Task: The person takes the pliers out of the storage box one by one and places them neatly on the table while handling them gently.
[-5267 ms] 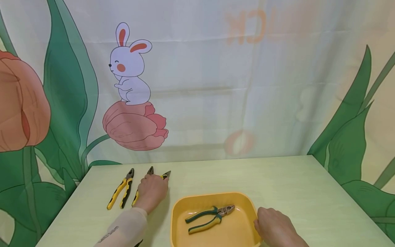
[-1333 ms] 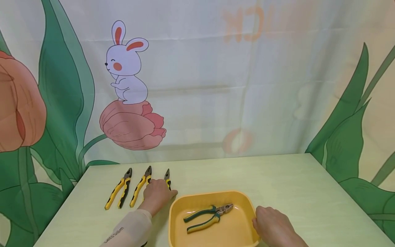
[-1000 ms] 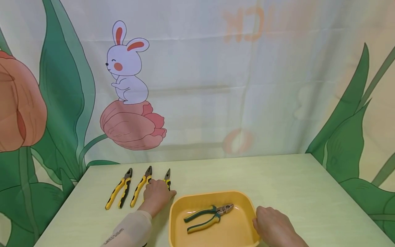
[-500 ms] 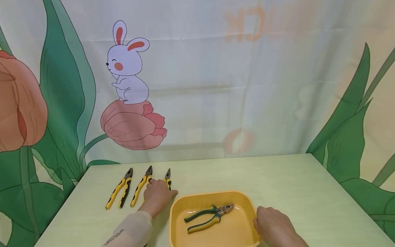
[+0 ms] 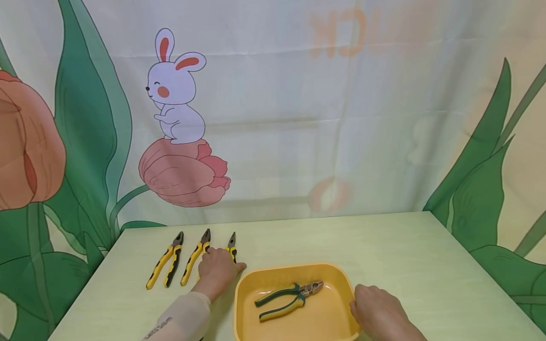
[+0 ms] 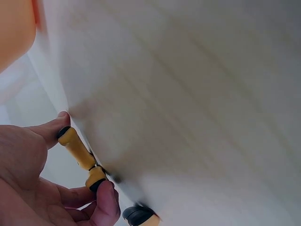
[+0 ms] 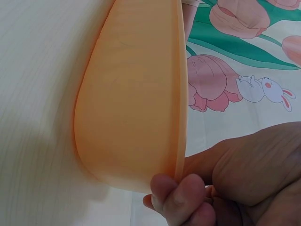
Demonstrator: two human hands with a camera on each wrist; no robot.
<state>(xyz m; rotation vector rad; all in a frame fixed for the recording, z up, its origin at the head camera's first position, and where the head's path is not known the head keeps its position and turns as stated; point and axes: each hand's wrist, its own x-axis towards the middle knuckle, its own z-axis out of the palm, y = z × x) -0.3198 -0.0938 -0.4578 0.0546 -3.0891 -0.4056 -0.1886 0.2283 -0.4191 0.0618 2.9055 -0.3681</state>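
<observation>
My left hand (image 5: 217,271) lies over the handles of yellow-and-black needle-nose pliers (image 5: 232,242) on the table. In the left wrist view, the thumb is at one handle (image 6: 77,148) and the curled fingers are against the other. The narrow jaws point to the back. To the left lie two more yellow-and-black pliers, a middle pair (image 5: 194,260) and an outer pair (image 5: 166,263), with handles spread. My right hand (image 5: 381,310) pinches the right rim of a yellow tray (image 5: 294,270) between thumb and fingers. Pliers with green-and-yellow handles (image 5: 283,310) lie inside the tray.
The pale green table (image 5: 384,251) reaches back to a hanging cloth (image 5: 273,118) printed with a rabbit and tulips. The tray stands close to the right of my left hand, at the table's near side.
Since the earliest frame, my left hand has come slightly nearer and to the right, and the needle-nose pliers have turned to point straighter back. Over the last second almost nothing moves.
</observation>
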